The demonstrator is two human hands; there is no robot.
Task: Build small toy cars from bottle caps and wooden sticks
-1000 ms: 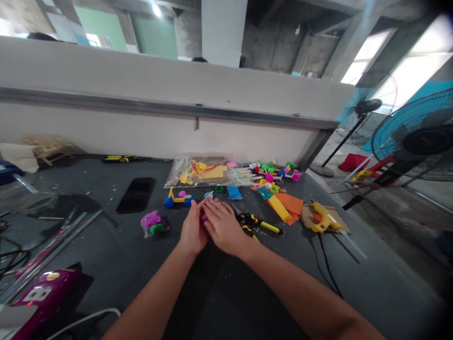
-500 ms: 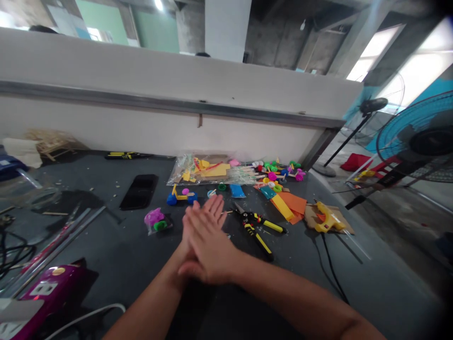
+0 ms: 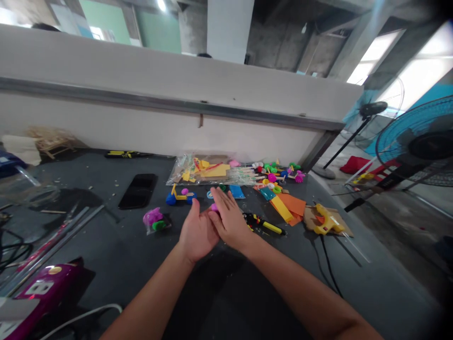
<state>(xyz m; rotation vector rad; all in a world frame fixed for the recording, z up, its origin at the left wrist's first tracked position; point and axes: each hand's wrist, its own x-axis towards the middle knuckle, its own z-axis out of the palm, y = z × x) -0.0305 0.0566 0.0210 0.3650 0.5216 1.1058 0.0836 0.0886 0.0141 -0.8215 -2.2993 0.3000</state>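
My left hand [image 3: 200, 234] lies palm up over the dark table, fingers spread, with a small purple lump [image 3: 214, 207] at its fingers. My right hand [image 3: 231, 221] rests over the fingers of the left one, its own fingers stretched forward, partly covering the lump. Just beyond is a small figure with blue ends and a yellow stick [image 3: 181, 196]. Left of the hands, purple and green clay [image 3: 154, 219] sits on clear wrap. Yellow-handled pliers [image 3: 267, 224] lie to the right, partly hidden by my right hand.
A black phone [image 3: 138, 191] lies at left, near a purple glue gun or power device [image 3: 53, 288]. Behind are bagged yellow pieces [image 3: 212, 171] and colored clay figures. Orange sheets [image 3: 293, 206] and a yellow glue gun [image 3: 327, 220] are at right. A fan [image 3: 421, 141] stands beyond.
My hands, pressed palm to palm before, have come partly apart; the left has turned palm up and the right has shifted right. The purple lump now shows between them.
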